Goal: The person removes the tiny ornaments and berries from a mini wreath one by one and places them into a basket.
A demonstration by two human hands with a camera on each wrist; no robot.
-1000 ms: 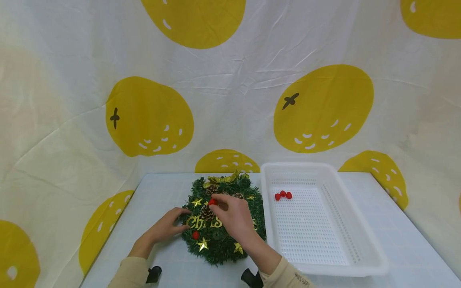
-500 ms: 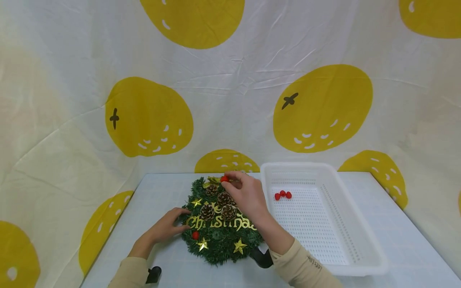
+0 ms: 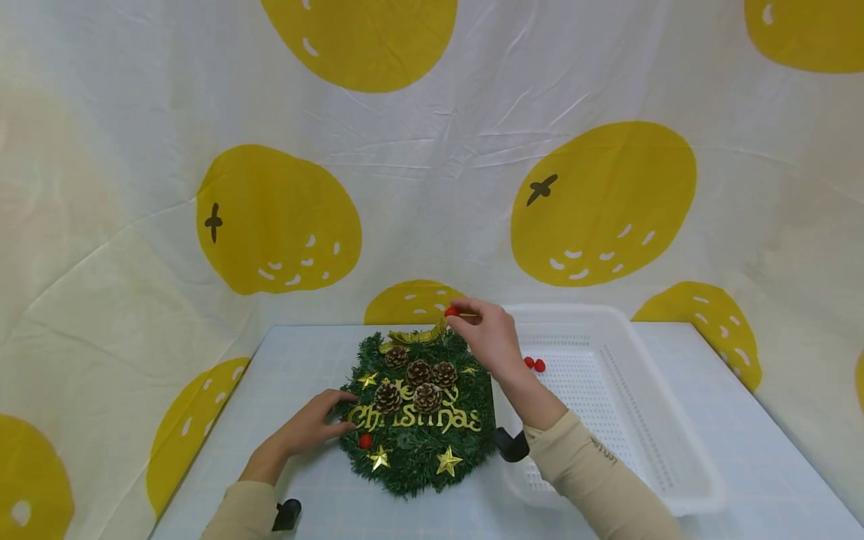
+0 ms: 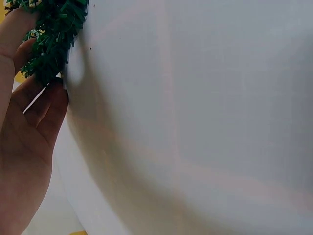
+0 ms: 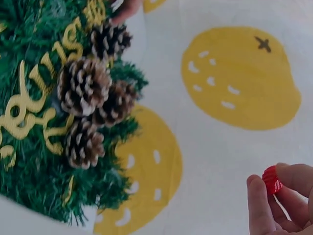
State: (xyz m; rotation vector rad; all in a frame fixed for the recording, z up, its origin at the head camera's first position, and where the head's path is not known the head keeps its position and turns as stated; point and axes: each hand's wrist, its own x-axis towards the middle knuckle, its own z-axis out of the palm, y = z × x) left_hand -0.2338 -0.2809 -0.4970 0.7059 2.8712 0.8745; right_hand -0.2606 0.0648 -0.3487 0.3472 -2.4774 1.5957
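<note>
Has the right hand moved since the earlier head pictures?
Yes. Relative to the wreath, the right hand has moved rightward and farther away, from over the pinecones to the right end of the gold ribbon.

A creased, off-white fabric backdrop (image 3: pixel 439 217) hangs behind and along both sides of the table, printed with large, rounded yellow fruit shapes (image 3: pixel 607 217) bearing small white flecks and, on two, dark cross-shaped marks (image 3: pixel 214 223). The pale, flat-topped table (image 3: pixel 749 457) shows a faint pinkish grid; lighting is diffuse, with soft-edged shadows.
</note>
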